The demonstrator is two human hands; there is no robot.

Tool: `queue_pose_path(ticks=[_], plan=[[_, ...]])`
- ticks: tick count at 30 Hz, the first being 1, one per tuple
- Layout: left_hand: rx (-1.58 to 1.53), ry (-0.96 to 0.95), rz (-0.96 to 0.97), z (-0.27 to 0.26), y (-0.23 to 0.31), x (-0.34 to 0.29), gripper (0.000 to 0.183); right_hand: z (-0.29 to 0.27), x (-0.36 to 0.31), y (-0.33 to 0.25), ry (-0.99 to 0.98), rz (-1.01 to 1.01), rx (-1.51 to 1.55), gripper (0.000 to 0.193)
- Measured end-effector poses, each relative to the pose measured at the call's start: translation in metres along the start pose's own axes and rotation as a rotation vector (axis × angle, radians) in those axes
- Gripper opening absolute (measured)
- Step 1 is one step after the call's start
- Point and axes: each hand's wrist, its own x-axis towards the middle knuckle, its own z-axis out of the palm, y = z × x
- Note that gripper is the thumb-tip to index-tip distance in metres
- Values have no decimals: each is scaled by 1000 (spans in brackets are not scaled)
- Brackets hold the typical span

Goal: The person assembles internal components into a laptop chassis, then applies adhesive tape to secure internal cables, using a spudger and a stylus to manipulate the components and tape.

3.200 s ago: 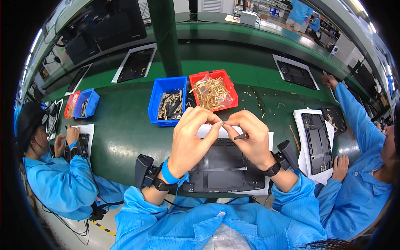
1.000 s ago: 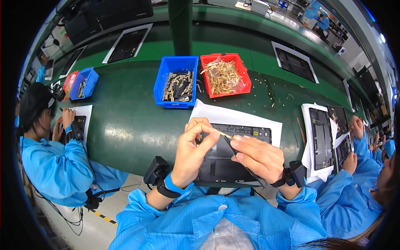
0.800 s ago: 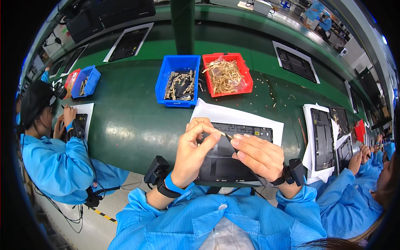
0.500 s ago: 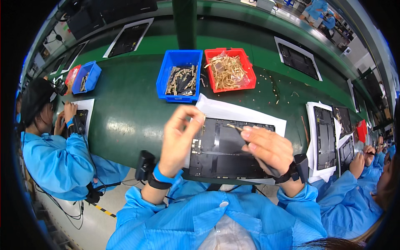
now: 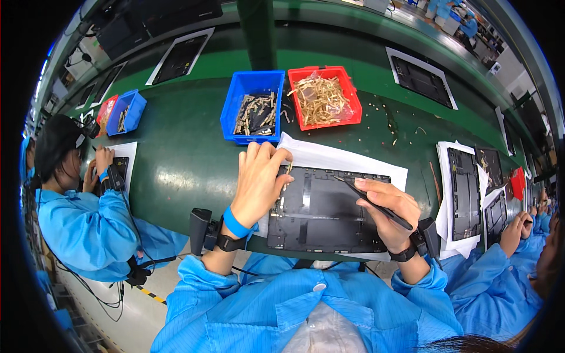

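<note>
A black tablet-like panel (image 5: 329,232) lies on white sheets (image 5: 318,154) in front of me. At its upper left corner my left hand (image 5: 257,179) pinches a small thin gold-coloured strip (image 5: 289,167) between thumb and fingers. My right hand (image 5: 391,212), over the panel's right part, grips dark tweezers (image 5: 382,207). Their tips point left above the panel's upper middle, and I see nothing between them. Beyond the panel stand a blue bin (image 5: 254,139) of small dark and gold pieces and a red bin (image 5: 357,112) of tangled gold-coloured strips.
Tiny scraps dot the green table (image 5: 182,147) right of the red bin. Stacked panels on white sheets (image 5: 463,241) lie at the right. More panels (image 5: 176,59) rest along the far green strip. Co-workers in blue sit at both sides, one person's sleeve (image 5: 94,229) at the left.
The tweezers have turned in my right hand, and the pale piece at their tips no longer shows there. My left hand has turned, its back now facing up, a gold strip showing in its pinch.
</note>
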Motion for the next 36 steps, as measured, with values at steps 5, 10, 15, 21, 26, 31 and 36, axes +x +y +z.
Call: queue_pose_path(ticks=[5,10,15,21,26,31,36], plan=[[-14,-13,14,2,-3,4,20,-2,-6,4,20,28,19,31],[-383,76,-110,-34,-22,27,12,0,-2,5,61,126,94,26],[465,540,83,-44,-31,62,18,18,13,13,-22,457,254,13],[146,211,191,-25,3,12,11,51,22,29,-186,609,332,10],[208,74,156,-7,8,-28,24,63,18,41,-173,660,377,11],[255,-7,115,-4,7,-33,29,65,18,42,-190,675,367,11],[261,-32,101,-5,6,-31,30,65,17,44,-166,675,372,11]])
